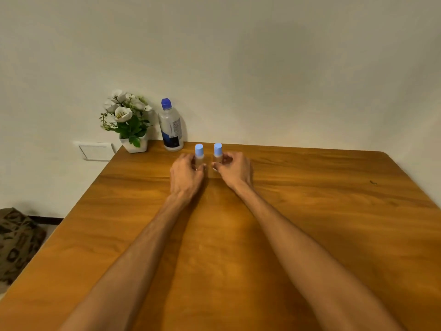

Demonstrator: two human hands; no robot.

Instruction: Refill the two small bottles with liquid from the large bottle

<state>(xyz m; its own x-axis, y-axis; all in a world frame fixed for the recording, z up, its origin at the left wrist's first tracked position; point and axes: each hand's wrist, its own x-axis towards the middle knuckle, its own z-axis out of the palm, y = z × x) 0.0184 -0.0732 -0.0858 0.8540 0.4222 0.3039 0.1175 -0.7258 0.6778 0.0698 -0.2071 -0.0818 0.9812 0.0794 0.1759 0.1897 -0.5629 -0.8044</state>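
Two small clear bottles with light blue caps stand upright side by side near the far edge of the wooden table [310, 223]. My left hand [186, 174] wraps its fingers around the left small bottle [199, 154]. My right hand [235, 170] grips the right small bottle [217, 152] the same way. Both caps are on. The large bottle [170, 126], clear with a dark blue cap and a blue and white label, stands upright behind them against the wall, to their left, with its cap on.
A white pot of white artificial flowers [127, 120] stands at the table's far left corner beside the large bottle. A white wall plate [95, 151] is on the wall left of the table. A patterned fabric [16, 242] lies on the floor at the left.
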